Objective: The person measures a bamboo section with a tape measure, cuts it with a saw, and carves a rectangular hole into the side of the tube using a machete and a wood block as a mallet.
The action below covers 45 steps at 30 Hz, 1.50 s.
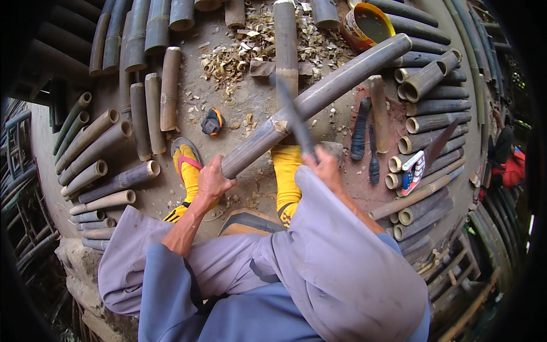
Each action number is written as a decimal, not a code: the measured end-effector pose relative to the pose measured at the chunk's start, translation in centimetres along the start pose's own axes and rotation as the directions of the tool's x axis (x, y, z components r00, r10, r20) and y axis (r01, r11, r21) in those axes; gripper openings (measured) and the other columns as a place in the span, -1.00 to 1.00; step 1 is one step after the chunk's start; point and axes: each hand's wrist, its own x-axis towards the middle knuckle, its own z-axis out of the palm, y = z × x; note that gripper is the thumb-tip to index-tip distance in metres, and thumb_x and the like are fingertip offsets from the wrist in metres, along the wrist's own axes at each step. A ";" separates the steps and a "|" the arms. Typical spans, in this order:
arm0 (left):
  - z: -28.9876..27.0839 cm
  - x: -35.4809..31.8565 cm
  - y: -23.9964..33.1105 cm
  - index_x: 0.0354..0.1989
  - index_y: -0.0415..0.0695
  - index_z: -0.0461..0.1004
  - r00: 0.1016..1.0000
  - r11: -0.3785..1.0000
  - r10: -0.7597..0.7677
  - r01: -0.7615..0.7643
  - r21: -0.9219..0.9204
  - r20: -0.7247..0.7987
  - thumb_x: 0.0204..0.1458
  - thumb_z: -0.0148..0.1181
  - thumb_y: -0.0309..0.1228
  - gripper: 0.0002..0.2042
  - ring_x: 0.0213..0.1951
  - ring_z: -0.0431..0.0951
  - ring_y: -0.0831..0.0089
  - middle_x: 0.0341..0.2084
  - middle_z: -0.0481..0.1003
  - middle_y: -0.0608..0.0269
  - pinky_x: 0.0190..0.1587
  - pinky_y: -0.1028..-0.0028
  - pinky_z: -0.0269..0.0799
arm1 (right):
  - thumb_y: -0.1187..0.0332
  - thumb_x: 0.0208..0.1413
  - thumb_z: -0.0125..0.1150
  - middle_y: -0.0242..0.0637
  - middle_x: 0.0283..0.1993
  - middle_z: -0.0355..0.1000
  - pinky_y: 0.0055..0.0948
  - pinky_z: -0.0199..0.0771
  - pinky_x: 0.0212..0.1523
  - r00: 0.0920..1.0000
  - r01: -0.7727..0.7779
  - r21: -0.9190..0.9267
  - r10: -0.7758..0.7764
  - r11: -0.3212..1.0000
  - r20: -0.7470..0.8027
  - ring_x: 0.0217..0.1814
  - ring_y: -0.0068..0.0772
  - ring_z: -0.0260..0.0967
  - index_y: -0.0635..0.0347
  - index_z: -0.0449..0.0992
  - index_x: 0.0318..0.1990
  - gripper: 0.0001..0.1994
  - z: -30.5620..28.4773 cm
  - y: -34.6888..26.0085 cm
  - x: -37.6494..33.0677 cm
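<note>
A long brown bamboo pole (336,82) slants from lower left to upper right in front of me, crossing above another bamboo piece (286,45) that lies lengthwise. My left hand (213,181) is wrapped round the pole's near end. In my right hand (326,168) is a long-bladed knife (297,122), its dark blade smeared by motion. The blade passes across the pole near a pale, scraped node ring (279,124); whether it touches cannot be seen. My fingers mostly hide the knife's handle.
Wood shavings (233,62) litter the ground ahead. A tape measure (212,122) lies near my left foot. Two dark-handled tools (360,128) and a handsaw (413,171) rest at right. Bamboo pieces (94,148) line both sides. A yellow-rimmed bucket (350,28) of liquid stands far right.
</note>
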 end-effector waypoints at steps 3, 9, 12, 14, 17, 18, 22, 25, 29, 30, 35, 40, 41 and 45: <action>0.4 -0.2 0.6 -0.20 -0.23 0.33 0.997 0.999 0.026 -0.024 0.031 -0.070 -0.41 0.42 -0.31 -0.45 -0.25 0.52 -0.08 -0.34 0.49 -0.10 -0.21 0.14 0.44 | 0.18 0.17 0.12 -0.21 -0.64 0.37 -0.32 0.33 -0.59 0.958 -0.237 0.445 0.283 0.864 -0.038 -0.63 -0.38 0.36 0.29 0.38 -0.36 -0.70 -2.4 -1.0 2.4; 0.8 -0.3 -0.3 -0.16 -0.20 0.29 0.991 0.996 0.062 -0.054 0.069 -0.120 -0.40 0.42 -0.36 -0.44 -0.25 0.50 -0.06 -0.34 0.46 -0.07 -0.22 0.13 0.42 | 0.21 0.19 0.09 -0.20 -0.62 0.39 -0.31 0.34 -0.60 0.985 0.119 -0.128 -0.101 0.985 0.137 -0.64 -0.39 0.36 0.29 0.36 -0.36 -0.72 -1.6 0.0 1.7; 0.5 -0.3 0.1 -0.18 -0.21 0.29 0.992 0.996 0.057 -0.049 0.075 -0.112 -0.40 0.42 -0.36 -0.45 -0.25 0.49 -0.07 -0.35 0.45 -0.07 -0.22 0.13 0.42 | 0.32 0.23 0.03 -0.25 -0.63 0.38 -0.45 0.34 -0.71 0.973 -0.203 0.388 0.231 0.899 -0.026 -0.69 -0.52 0.35 0.23 0.35 -0.39 -0.81 -2.6 -1.6 3.4; 0.5 -0.3 0.3 -0.19 -0.21 0.28 0.993 0.996 0.056 -0.047 0.079 -0.105 -0.40 0.42 -0.36 -0.45 -0.25 0.49 -0.07 -0.34 0.44 -0.07 -0.22 0.13 0.42 | 0.30 0.22 0.05 -0.26 -0.63 0.38 -0.45 0.35 -0.70 0.941 -0.188 0.492 0.299 0.850 -0.157 -0.69 -0.53 0.34 0.23 0.35 -0.38 -0.80 -0.7 -1.1 2.6; 0.5 -0.5 -0.2 -0.20 -0.21 0.28 0.992 0.995 0.054 -0.045 0.084 -0.110 -0.39 0.42 -0.35 -0.46 -0.25 0.49 -0.07 -0.34 0.44 -0.06 -0.22 0.12 0.42 | 0.30 0.24 0.03 -0.28 -0.62 0.39 -0.47 0.36 -0.71 0.975 0.105 0.042 -0.111 0.994 0.195 -0.71 -0.56 0.33 0.20 0.35 -0.38 -0.81 -0.2 0.2 1.1; 0.5 -0.4 -0.3 -0.20 -0.21 0.28 0.992 0.995 0.061 -0.052 0.079 -0.114 -0.39 0.42 -0.35 -0.46 -0.25 0.49 -0.07 -0.34 0.44 -0.06 -0.23 0.13 0.42 | 0.23 0.22 0.06 -0.29 -0.60 0.40 -0.46 0.37 -0.67 0.975 0.034 -0.066 -0.018 0.997 0.221 -0.68 -0.51 0.34 0.18 0.35 -0.38 -0.77 -1.7 -0.9 1.9; 0.6 -0.5 0.0 -0.20 -0.20 0.28 0.992 0.995 0.060 -0.051 0.083 -0.107 -0.39 0.42 -0.34 -0.46 -0.25 0.49 -0.07 -0.34 0.44 -0.06 -0.23 0.13 0.42 | 0.10 0.17 0.14 -0.31 -0.62 0.38 -0.42 0.33 -0.61 0.993 -0.076 0.436 0.107 0.897 -0.045 -0.61 -0.40 0.35 0.20 0.35 -0.42 -0.66 -1.2 1.2 2.9; 0.6 -0.1 0.2 -0.20 -0.20 0.28 0.992 0.996 0.055 -0.046 0.079 -0.111 -0.40 0.42 -0.34 -0.45 -0.25 0.49 -0.07 -0.35 0.44 -0.07 -0.22 0.12 0.42 | 0.17 0.18 0.14 -0.33 -0.62 0.37 -0.46 0.31 -0.63 0.940 0.303 0.022 -0.303 0.953 0.155 -0.62 -0.46 0.34 0.19 0.35 -0.43 -0.71 1.8 3.3 0.1; 0.6 -0.1 0.0 -0.21 -0.21 0.29 0.992 0.996 0.060 -0.053 0.068 -0.110 -0.42 0.44 -0.32 -0.44 -0.25 0.50 -0.07 -0.34 0.46 -0.08 -0.22 0.13 0.42 | 0.22 0.19 0.14 -0.36 -0.64 0.35 -0.48 0.30 -0.64 0.993 0.048 0.052 -0.053 0.997 0.102 -0.63 -0.51 0.34 0.19 0.36 -0.41 -0.75 0.9 -0.6 0.4; 0.5 -0.2 0.1 -0.19 -0.23 0.30 0.995 0.998 0.046 -0.042 0.049 -0.088 -0.43 0.44 -0.31 -0.43 -0.25 0.51 -0.07 -0.35 0.47 -0.11 -0.21 0.13 0.43 | 0.23 0.19 0.13 -0.36 -0.65 0.35 -0.48 0.30 -0.65 0.993 -0.082 0.311 0.104 0.947 -0.056 -0.64 -0.52 0.33 0.19 0.36 -0.40 -0.76 0.9 -0.3 1.0; 0.0 0.4 -0.3 -0.09 -0.29 0.35 0.988 0.992 -0.016 0.034 -0.118 0.153 -0.44 0.43 -0.25 -0.34 -0.26 0.54 -0.11 -0.39 0.51 -0.24 -0.18 0.15 0.45 | 0.26 0.23 0.08 -0.38 -0.64 0.36 -0.57 0.33 -0.71 0.974 -0.176 0.501 0.224 0.847 -0.036 -0.71 -0.60 0.32 0.17 0.36 -0.29 -0.82 -2.8 -0.2 3.2; 0.0 0.5 -0.4 -0.06 -0.30 0.36 0.990 0.995 -0.011 0.025 -0.097 0.139 -0.44 0.41 -0.24 -0.32 -0.27 0.55 -0.12 -0.41 0.51 -0.29 -0.17 0.14 0.45 | 0.29 0.22 0.07 -0.31 -0.58 0.40 -0.54 0.30 -0.71 0.958 0.279 -0.084 -0.271 0.957 0.092 -0.71 -0.56 0.31 0.15 0.31 -0.30 -0.84 -0.1 1.3 1.0; 0.1 0.4 -0.7 -0.07 -0.30 0.36 0.991 0.996 -0.011 0.023 -0.092 0.135 -0.44 0.40 -0.24 -0.33 -0.27 0.55 -0.11 -0.41 0.51 -0.29 -0.17 0.14 0.45 | 0.28 0.22 0.08 -0.32 -0.58 0.39 -0.52 0.30 -0.69 0.966 0.246 -0.114 -0.233 0.963 0.112 -0.69 -0.55 0.31 0.16 0.31 -0.31 -0.83 -0.5 1.9 1.2; 0.1 0.7 -0.7 -0.11 -0.33 0.37 0.993 0.994 0.002 0.011 -0.109 0.118 -0.46 0.39 -0.26 -0.35 -0.33 0.56 -0.06 -0.45 0.50 -0.26 -0.23 0.19 0.45 | 0.22 0.21 0.10 -0.32 -0.59 0.38 -0.39 0.33 -0.59 0.986 -0.104 0.307 0.138 0.946 -0.092 -0.61 -0.47 0.30 0.19 0.34 -0.38 -0.76 -2.2 -0.2 2.8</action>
